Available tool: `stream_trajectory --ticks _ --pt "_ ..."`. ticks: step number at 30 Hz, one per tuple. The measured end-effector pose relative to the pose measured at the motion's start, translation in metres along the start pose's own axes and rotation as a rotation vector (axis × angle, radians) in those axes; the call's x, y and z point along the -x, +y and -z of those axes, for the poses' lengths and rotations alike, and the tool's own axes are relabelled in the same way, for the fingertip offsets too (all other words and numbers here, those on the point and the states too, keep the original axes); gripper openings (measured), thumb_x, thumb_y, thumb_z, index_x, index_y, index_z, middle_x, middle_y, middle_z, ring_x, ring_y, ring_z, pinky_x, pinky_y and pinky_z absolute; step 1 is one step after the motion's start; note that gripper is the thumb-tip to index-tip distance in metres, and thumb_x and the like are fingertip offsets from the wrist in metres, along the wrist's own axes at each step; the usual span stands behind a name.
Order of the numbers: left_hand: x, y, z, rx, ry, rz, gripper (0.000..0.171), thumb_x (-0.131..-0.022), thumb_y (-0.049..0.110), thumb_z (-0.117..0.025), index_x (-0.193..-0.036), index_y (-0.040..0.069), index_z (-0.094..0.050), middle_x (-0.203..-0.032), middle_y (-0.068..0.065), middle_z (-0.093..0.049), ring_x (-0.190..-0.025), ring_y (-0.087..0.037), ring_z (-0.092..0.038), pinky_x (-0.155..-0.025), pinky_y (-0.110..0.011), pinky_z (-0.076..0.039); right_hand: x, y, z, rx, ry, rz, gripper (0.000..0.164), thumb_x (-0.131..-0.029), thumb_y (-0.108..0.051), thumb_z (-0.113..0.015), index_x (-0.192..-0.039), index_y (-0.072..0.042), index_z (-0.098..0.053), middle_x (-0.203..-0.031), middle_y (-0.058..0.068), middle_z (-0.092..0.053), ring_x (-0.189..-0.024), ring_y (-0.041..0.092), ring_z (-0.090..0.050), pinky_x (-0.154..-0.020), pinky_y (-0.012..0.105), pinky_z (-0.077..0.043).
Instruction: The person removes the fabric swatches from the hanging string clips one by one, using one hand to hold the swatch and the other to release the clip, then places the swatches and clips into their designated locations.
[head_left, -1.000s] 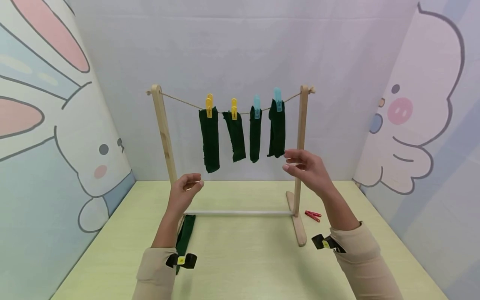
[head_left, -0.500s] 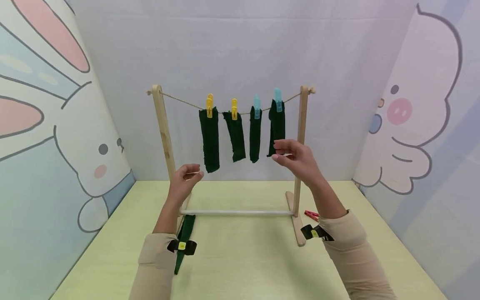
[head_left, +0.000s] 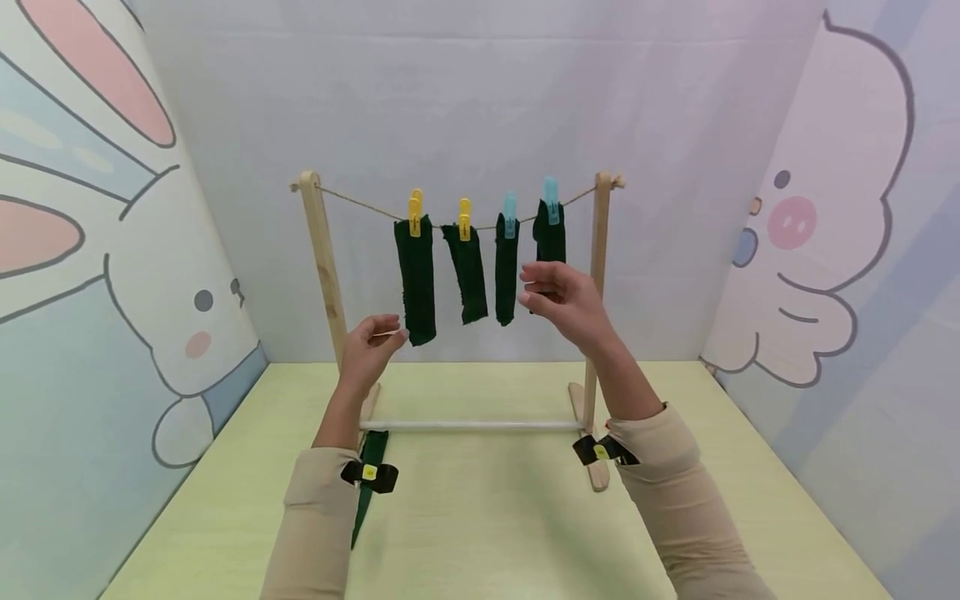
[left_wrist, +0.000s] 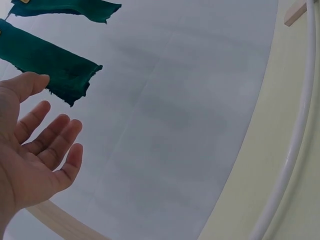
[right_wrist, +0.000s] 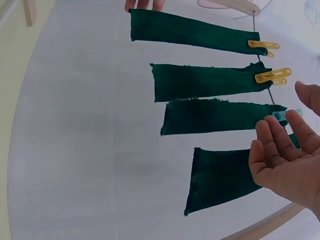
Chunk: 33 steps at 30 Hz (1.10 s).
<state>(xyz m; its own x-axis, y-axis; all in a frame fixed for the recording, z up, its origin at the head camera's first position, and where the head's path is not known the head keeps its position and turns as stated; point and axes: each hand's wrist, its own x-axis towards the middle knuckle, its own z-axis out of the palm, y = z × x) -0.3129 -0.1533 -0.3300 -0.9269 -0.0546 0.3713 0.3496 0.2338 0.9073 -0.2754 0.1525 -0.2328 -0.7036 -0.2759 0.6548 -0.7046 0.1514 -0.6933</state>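
Several dark green cloth strips hang from a rope (head_left: 357, 201). Two yellow clothespins (head_left: 415, 217) clip the left strips, and two light blue clothespins (head_left: 510, 218) clip the right ones. My left hand (head_left: 366, 354), fingers loosely bent, is beside the lower end of the leftmost cloth strip (head_left: 417, 287); its thumb overlaps that cloth's edge in the left wrist view. My right hand (head_left: 570, 304) is in front of the rightmost cloth strip (head_left: 551, 242), hiding its lower part, with fingertips near the narrow cloth strip (head_left: 507, 279). Both hands are empty, thumbs apart from the fingers.
The rope runs between two wooden posts (head_left: 322, 258), joined low down by a white rod (head_left: 472, 426). Another green cloth (head_left: 366, 492) lies on the table (head_left: 480, 508) by the left foot, partly behind my left wrist. A red thing at the right foot is mostly hidden by my sleeve.
My right hand has moved left and up, from beside the rightmost strip to in front of it. My left hand has risen slightly. The right sleeve now covers most of the red clothespin.
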Motion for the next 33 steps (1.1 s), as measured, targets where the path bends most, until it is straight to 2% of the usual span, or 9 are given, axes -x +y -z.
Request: stream_trajectory --ticks 4,7,12,17,25,33 --pt "-0.004 0.0 -0.002 0.026 -0.022 0.0 0.042 -0.089 0.023 -0.065 -0.123 0.002 -0.055 -0.122 -0.017 -0.054 -0.106 -0.028 -0.054 -0.092 -0.04 -0.042 -0.004 -0.018 -0.007 0.018 -0.005 -0.008 0.034 -0.088 0.005 -0.06 -0.119 0.014 -0.051 -0.112 0.027 -0.057 -0.095 0.032 -0.055 -0.073 0.019 -0.048" --pt "-0.006 0.0 -0.004 0.044 -0.04 0.003 0.044 -0.089 0.024 -0.066 -0.125 0.002 -0.053 -0.123 -0.016 -0.053 -0.108 -0.029 -0.053 -0.093 -0.042 -0.041 -0.01 -0.016 -0.01 0.019 -0.012 -0.01 0.034 -0.088 0.003 -0.06 -0.12 0.011 -0.052 -0.114 0.027 -0.056 -0.098 0.033 -0.054 -0.075 0.02 -0.047" --pt "-0.007 -0.001 -0.007 0.063 -0.027 -0.011 0.045 -0.088 0.024 -0.067 -0.126 0.005 -0.053 -0.118 -0.013 -0.055 -0.104 -0.026 -0.056 -0.089 -0.034 -0.045 -0.023 -0.007 -0.018 0.023 -0.045 0.014 0.035 -0.088 -0.002 -0.063 -0.121 0.006 -0.054 -0.117 0.02 -0.057 -0.102 0.029 -0.055 -0.083 0.03 -0.046" --pt "-0.007 -0.001 -0.011 0.079 0.015 -0.063 0.044 -0.086 0.02 -0.069 -0.125 0.006 -0.055 -0.108 -0.013 -0.06 -0.094 -0.022 -0.059 -0.08 -0.025 -0.048 -0.032 -0.009 -0.026 0.049 -0.072 0.036 0.039 -0.088 -0.007 -0.064 -0.124 0.003 -0.054 -0.121 0.016 -0.057 -0.106 0.028 -0.055 -0.088 0.038 -0.045" --pt "-0.006 -0.001 -0.015 0.081 0.05 -0.105 0.024 -0.085 0.005 -0.068 -0.106 -0.004 -0.062 -0.092 -0.016 -0.062 -0.082 -0.018 -0.057 -0.073 -0.02 -0.048 -0.042 -0.014 -0.036 0.067 -0.111 0.014 0.04 -0.089 -0.011 -0.063 -0.126 0.001 -0.053 -0.126 0.013 -0.055 -0.111 0.027 -0.053 -0.09 0.033 -0.044" --pt "-0.004 -0.002 -0.012 0.025 0.072 -0.111 0.025 -0.09 0.015 -0.064 -0.107 -0.004 -0.064 -0.101 -0.016 -0.063 -0.088 -0.019 -0.058 -0.076 -0.019 -0.048 -0.057 -0.021 -0.05 0.069 -0.134 0.05 0.046 -0.09 -0.011 -0.063 -0.132 0.0 -0.048 -0.132 0.013 -0.049 -0.115 0.023 -0.051 -0.091 0.033 -0.043"
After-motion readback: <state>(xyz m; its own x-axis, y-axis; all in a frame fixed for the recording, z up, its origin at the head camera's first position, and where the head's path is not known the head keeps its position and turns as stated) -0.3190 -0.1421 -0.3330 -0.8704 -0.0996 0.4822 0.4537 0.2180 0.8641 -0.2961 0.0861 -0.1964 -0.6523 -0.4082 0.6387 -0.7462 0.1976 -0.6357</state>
